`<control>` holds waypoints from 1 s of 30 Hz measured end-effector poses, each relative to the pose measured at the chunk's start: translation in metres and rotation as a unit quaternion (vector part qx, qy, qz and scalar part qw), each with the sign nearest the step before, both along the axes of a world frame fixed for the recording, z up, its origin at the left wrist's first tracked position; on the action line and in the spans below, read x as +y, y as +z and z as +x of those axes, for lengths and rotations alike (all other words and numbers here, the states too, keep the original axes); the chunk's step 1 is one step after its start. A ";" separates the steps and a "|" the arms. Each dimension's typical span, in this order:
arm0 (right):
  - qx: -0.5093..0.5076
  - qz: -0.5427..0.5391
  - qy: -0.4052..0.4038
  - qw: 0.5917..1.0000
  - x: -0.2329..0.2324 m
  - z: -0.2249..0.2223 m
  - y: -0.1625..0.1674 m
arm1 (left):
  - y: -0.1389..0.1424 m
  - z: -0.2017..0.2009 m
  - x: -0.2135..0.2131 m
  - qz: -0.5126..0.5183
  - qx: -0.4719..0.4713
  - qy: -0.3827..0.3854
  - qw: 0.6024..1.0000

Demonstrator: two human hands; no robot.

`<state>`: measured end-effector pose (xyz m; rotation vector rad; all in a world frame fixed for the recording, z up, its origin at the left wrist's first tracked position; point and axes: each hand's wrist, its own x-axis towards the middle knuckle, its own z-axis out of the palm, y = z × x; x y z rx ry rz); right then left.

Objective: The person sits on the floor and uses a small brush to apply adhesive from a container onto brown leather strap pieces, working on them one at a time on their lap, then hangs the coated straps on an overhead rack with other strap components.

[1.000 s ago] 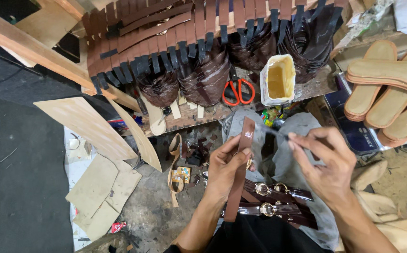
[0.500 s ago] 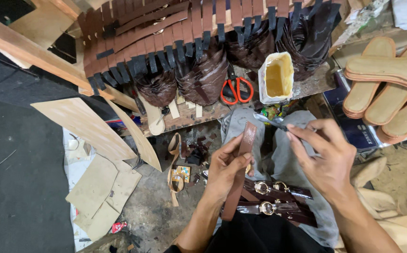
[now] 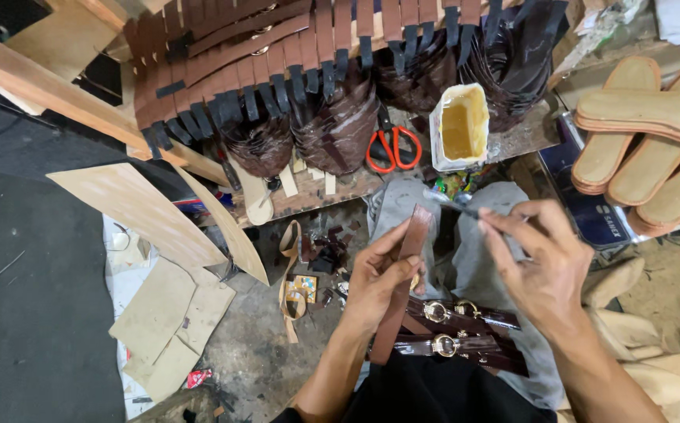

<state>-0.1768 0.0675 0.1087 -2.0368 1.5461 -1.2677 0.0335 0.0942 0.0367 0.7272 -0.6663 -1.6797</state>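
while our left hand [image 3: 379, 276] pinches the long brown leather strap [image 3: 402, 283] upright over our lap, our right hand [image 3: 542, 265] closes on a thin glue brush [image 3: 456, 205] at the strap's top end. a loose pinch could let the strap slip, and we judge the wet tip could smear the grey cloth [image 3: 477, 266] or the buckled dark straps [image 3: 457, 329] below.

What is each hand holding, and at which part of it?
The left hand holds a brown leather strap around its middle, upper end free. The right hand pinches a thin brush by its handle, tip near the strap's top.
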 end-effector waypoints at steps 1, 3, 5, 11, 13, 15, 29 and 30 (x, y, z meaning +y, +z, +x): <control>-0.027 0.000 -0.003 1.000 0.000 0.000 -0.001 | 0.000 0.000 0.000 0.016 0.008 0.000 1.000; -0.035 -0.018 0.017 0.999 -0.003 -0.001 -0.005 | 0.000 0.001 -0.002 0.017 0.019 -0.004 1.000; 0.007 -0.030 0.056 0.998 -0.002 -0.005 -0.009 | -0.002 0.001 -0.002 0.012 0.028 -0.018 0.999; -0.167 0.106 0.052 0.979 -0.014 -0.016 -0.045 | -0.009 -0.006 -0.017 0.029 0.019 0.204 0.978; -0.278 0.230 0.118 0.925 -0.008 -0.016 -0.062 | -0.007 -0.003 -0.020 -0.013 0.036 0.240 0.970; -0.302 0.331 0.156 0.880 -0.007 -0.014 -0.078 | -0.003 0.000 -0.025 -0.055 0.049 0.260 0.963; -0.199 0.200 0.191 0.940 -0.003 0.002 -0.042 | 0.005 -0.015 0.004 -0.103 -0.205 0.043 0.972; -0.183 0.192 0.135 0.955 -0.001 0.006 -0.037 | 0.005 -0.015 0.002 -0.100 -0.191 0.079 0.973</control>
